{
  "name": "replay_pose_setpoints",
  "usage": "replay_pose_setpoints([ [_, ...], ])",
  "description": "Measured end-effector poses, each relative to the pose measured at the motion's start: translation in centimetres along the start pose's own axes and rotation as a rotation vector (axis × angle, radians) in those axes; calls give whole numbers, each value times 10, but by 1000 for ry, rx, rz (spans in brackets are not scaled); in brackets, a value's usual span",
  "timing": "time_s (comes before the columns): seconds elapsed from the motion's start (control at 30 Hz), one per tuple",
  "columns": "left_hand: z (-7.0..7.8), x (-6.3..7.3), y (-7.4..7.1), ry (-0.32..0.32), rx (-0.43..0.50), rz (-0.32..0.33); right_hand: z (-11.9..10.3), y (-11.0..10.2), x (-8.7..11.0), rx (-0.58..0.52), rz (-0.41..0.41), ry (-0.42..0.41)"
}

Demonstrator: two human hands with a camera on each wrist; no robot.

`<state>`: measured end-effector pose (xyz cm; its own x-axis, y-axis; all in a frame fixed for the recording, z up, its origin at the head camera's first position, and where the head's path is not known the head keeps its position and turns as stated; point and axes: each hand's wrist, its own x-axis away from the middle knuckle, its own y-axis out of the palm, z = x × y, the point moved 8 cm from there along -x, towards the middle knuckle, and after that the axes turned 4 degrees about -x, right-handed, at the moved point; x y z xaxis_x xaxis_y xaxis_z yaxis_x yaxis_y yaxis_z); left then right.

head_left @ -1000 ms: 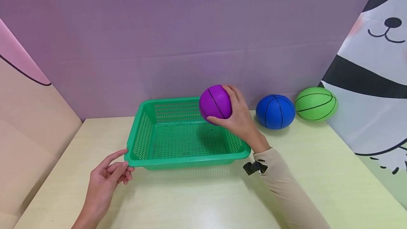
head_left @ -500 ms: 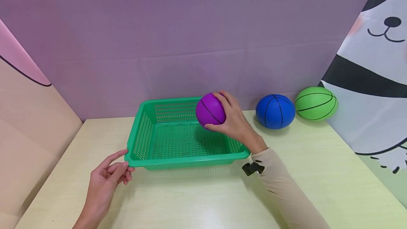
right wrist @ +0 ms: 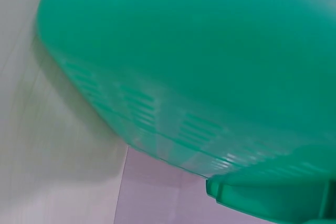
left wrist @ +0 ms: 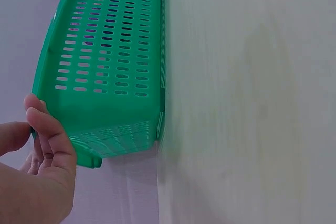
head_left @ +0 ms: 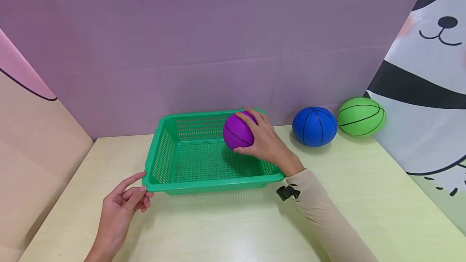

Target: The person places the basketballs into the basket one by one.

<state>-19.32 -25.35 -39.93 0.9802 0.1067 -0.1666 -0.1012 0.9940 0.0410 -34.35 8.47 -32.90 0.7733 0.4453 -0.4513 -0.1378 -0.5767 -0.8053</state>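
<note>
A green plastic basket [head_left: 218, 183] with slotted walls stands on the table. My left hand [head_left: 121, 209] pinches its near left corner; in the left wrist view the thumb and fingers [left wrist: 50, 129] meet at the rim. Over the basket's right half, my right hand [head_left: 265, 142] grips a purple ball [head_left: 236, 132] with black lines from its right side. Whether the ball touches the basket floor I cannot tell. The right wrist view holds only the basket's outer wall [right wrist: 184, 66] close up; hand and ball are out of sight there.
A blue ball [head_left: 314, 126] and a light green ball [head_left: 361, 116] sit right of the basket, near the back of the pale wooden table [head_left: 204, 229]. Behind runs a purple cloth backdrop [head_left: 225, 43]; a panda-print panel [head_left: 418, 132] borders the right side.
My right hand has moved the purple ball down and slightly left, lower into the basket. The left hand keeps its place at the corner.
</note>
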Motion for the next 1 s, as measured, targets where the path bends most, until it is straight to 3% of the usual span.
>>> replay_pose_setpoints([
  [0.23,3,0,0,2,0,4,-2,2,1,60,-41,-19],
  [0.73,3,2,-2,-37,-32,23,0,-2,2,-3,-44,52],
  [1.0,3,4,-1,-30,15,-14,-4,-3,8,32,-30,27],
])
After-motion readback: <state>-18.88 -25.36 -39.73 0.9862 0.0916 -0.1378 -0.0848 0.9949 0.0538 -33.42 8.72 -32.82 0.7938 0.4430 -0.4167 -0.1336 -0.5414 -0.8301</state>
